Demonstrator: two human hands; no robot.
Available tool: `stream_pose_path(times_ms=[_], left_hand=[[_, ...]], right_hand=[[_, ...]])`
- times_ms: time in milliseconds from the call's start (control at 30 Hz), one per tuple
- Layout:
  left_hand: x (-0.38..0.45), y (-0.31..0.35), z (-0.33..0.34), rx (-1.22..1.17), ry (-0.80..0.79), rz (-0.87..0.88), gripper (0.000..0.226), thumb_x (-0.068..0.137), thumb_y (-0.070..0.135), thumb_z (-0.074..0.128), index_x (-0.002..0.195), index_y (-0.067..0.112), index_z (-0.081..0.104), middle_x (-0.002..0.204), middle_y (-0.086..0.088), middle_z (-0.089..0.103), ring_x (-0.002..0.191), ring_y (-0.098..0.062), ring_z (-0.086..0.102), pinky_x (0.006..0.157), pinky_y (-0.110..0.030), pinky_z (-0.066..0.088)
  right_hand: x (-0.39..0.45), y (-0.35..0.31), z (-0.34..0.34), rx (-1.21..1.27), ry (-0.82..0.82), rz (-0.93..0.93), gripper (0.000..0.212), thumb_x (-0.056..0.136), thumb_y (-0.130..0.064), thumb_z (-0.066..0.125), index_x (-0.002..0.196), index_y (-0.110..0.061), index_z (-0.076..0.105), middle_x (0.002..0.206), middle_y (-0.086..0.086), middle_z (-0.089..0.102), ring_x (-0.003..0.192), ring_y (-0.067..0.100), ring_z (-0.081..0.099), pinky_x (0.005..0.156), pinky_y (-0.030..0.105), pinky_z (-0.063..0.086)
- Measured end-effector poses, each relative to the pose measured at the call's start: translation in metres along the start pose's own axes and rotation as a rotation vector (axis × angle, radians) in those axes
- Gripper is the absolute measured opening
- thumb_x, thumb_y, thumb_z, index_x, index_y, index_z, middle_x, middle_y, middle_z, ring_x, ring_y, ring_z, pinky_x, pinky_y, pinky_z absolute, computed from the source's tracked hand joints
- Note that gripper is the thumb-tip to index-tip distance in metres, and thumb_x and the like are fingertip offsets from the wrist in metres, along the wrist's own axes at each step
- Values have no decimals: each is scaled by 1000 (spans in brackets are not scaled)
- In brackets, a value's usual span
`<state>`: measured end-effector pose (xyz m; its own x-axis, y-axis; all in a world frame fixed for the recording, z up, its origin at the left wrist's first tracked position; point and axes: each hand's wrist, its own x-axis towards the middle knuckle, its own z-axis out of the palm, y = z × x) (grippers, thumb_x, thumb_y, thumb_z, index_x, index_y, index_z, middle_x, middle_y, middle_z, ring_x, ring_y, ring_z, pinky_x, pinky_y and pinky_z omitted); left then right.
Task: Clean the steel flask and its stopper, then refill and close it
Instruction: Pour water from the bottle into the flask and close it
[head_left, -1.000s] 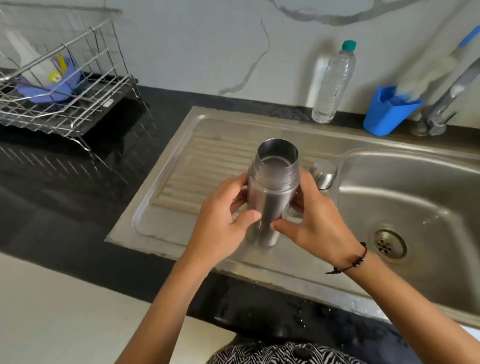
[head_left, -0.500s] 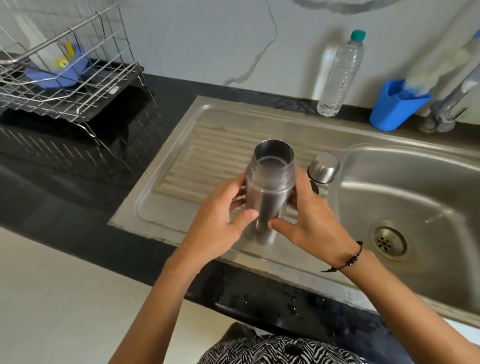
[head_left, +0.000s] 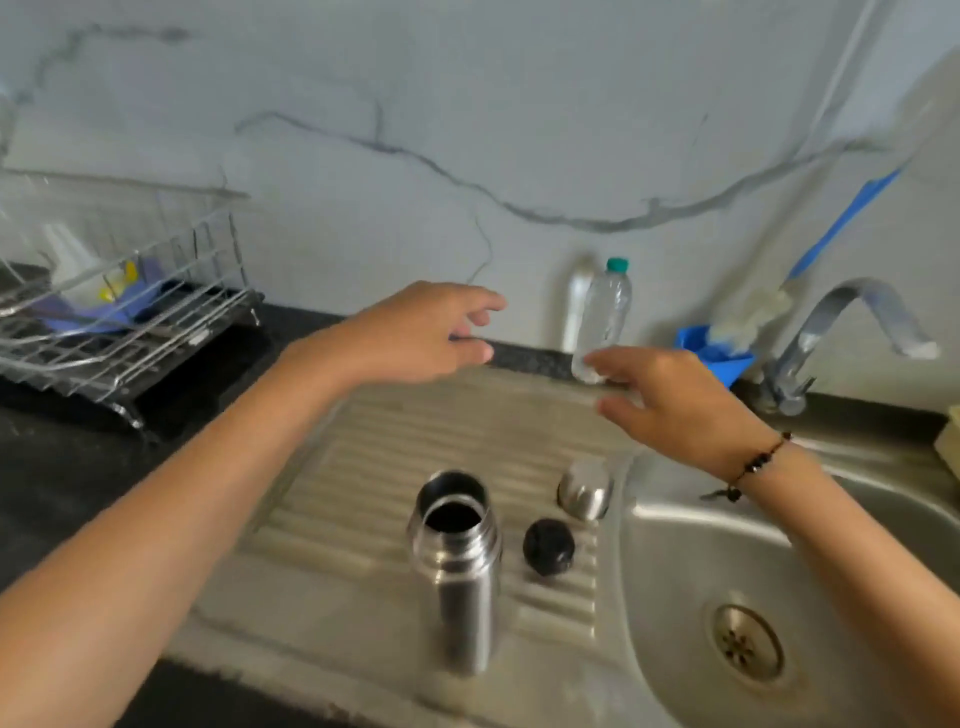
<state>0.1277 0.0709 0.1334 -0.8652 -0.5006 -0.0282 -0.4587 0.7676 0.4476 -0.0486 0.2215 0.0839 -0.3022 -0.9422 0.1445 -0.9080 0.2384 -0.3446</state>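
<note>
Both hands raised over the drainboard, holding nothing. Left hand: fingers loosely spread, released. Right hand: fingers extended and released, tips just in front of the base of the plastic water bottle; contact cannot be told.

Step in hand, as judged: reaching for the bottle to refill. To do it well: wrap the right fingers round the bottle's mid-body, not the thin base; let the left fingers take off the green cap. Bring the bottle back toward the flask rather than pouring from far off. Steady the flask with one hand, since it is tall and narrow and stands on ribbed metal.

Steel flask: upright on the drainboard, well below and nearer than both sets of fingers, ungripped. Mouth open, interior dark; fill level not readable. Brushed steel body, threaded neck, bright and clean-looking. Black stopper lies just beside it, toward the sink basin; steel cup lid stands beyond the stopper. All three apart, none touching.
</note>
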Motion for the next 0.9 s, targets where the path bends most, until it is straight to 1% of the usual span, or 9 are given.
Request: stream_pose_path(times_ms=[100,200,333,400,467,533,567,633,900], left_hand=[[77,30,-22,147,-86,16,54,93,26,59,142,16,41,138,-1,51,121,-17,52,101,-24,38],[146,53,-32,230,-175,-86,56,91,27,63,139,7,43,139,-11,48,122,-26,51,104,-38,42],[198,69,-2,370,-225,-244,57,87,24,68,137,9,45,137,-9,50,97,-25,57,76,-30,48],[218,61,37,358,-203,-278,28,85,24,70,107,10,63,128,-6,58,80,-20,57,64,-26,41],[237,50,77,302,-130,-296,16,86,28,68,79,17,58,118,-6,63,97,-21,63,68,-27,41],[252,43,108,94,-46,-363,35,86,29,68,112,11,56,125,-10,57,116,-26,56,79,-29,44],[259,41,122,-17,-14,-399,63,84,31,70,133,4,40,132,-13,49,123,-29,50,90,-33,44],[271,42,142,-215,72,-402,90,81,32,73,144,-1,17,139,-15,38,129,-31,41,102,-37,39],[284,41,181,-612,480,-388,68,81,23,73,134,10,32,125,-8,53,112,-24,54,86,-28,41]], right_hand=[[55,37,-23,-59,93,105,38,87,-18,56,124,-14,57,114,10,65,109,31,58,94,37,43],[110,71,-38,-160,77,188,37,90,-21,53,125,-10,55,122,13,60,114,32,52,94,36,40],[167,102,-48,-263,2,162,42,92,-26,52,131,-10,50,135,13,50,123,31,45,101,38,37],[188,112,-48,-319,-47,129,42,93,-25,51,133,-11,49,137,11,49,124,30,44,101,36,36],[206,119,-44,-356,-104,89,35,93,-25,49,123,-9,57,128,13,54,115,29,51,96,35,41],[217,123,-37,-380,-146,62,23,91,-25,49,95,-7,63,100,13,58,91,25,54,79,30,44],[223,126,-33,-369,-144,57,22,89,-26,50,85,-8,62,90,10,56,83,23,52,71,28,42],[230,131,-26,-339,-116,55,29,88,-27,52,69,-6,55,75,6,52,75,22,50,61,27,38],[224,140,-7,-288,7,44,34,90,-19,48,59,-13,35,61,2,39,55,17,40,46,25,27]])
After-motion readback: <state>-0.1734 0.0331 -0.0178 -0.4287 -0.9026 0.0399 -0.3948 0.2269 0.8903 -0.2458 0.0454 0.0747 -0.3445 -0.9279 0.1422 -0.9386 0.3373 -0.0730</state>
